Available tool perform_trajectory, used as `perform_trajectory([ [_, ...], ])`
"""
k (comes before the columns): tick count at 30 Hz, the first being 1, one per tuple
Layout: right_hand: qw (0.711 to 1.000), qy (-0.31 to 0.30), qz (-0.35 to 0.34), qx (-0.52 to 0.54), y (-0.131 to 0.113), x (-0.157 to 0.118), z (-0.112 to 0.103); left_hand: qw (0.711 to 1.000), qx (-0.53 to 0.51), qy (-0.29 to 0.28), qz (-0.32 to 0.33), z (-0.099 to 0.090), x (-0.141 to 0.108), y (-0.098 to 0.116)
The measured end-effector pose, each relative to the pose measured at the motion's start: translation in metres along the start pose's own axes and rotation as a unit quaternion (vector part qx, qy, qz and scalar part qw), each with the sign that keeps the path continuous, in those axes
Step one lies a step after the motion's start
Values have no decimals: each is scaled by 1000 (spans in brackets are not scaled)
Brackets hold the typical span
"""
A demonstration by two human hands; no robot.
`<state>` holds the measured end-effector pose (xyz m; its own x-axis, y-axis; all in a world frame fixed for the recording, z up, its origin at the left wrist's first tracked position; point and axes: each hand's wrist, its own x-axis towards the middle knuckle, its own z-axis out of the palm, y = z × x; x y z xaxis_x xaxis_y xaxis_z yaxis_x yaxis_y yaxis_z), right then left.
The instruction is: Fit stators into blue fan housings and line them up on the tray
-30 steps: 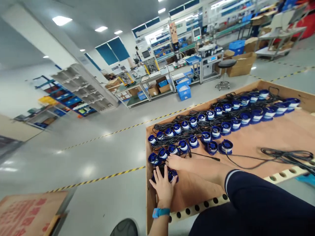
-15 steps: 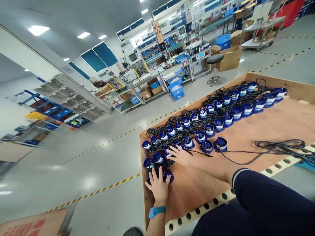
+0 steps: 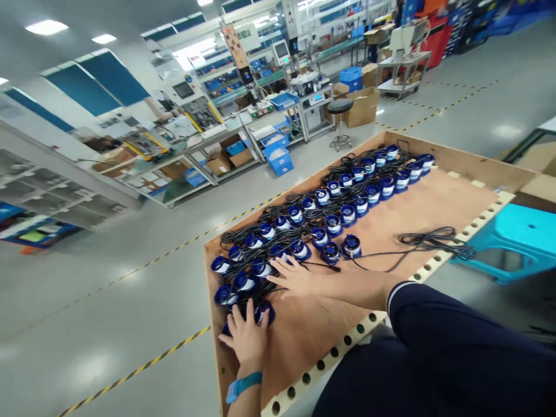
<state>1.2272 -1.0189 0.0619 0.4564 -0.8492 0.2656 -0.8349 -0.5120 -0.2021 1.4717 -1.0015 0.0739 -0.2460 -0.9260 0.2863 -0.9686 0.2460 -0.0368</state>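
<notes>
Rows of blue round fan-like units [image 3: 347,214] with white labels and black cables stand in a shallow wooden crate [image 3: 452,200]. My left hand [image 3: 247,336], with a blue band at the wrist, lies with fingers spread over the blue units [image 3: 264,313] at the crate's near left corner. Further in, my right hand [image 3: 293,278] rests with spread fingers against the second row and its black cables. Both palms hide part of the units below. Two blue units [image 3: 351,247] stand in front of the row, and a loop of black cable [image 3: 428,237] lies to their right.
A strip with round holes [image 3: 334,352] runs along the crate's near edge. Right of the crate stands a turquoise stool [image 3: 525,231]. Beyond the crate are a round black stool [image 3: 340,107], workbenches with machines, and a blue bin [image 3: 278,159] on the floor.
The view has swung to the right, so the crate and hands sit further left in it. The turquoise stool has come into view. Both hands keep about the same places on the units.
</notes>
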Motion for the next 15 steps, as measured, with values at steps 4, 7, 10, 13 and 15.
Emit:
perform_trajectory([
  [4,996,8,84,32,10,-119,-56,997,-53,47,1,-6,-12,7],
  [7,970,19,240,-6,39,-230,-108,987,-97,90,87,-6,-9,29],
  [10,934,-31,345,-87,74,-325,-144,954,-175,52,239,-9,9,79],
  [13,909,-88,380,-148,110,-383,-156,927,-220,-20,303,-11,35,148],
  [15,903,-104,384,-163,134,-403,-156,927,-234,-43,291,-7,50,193],
])
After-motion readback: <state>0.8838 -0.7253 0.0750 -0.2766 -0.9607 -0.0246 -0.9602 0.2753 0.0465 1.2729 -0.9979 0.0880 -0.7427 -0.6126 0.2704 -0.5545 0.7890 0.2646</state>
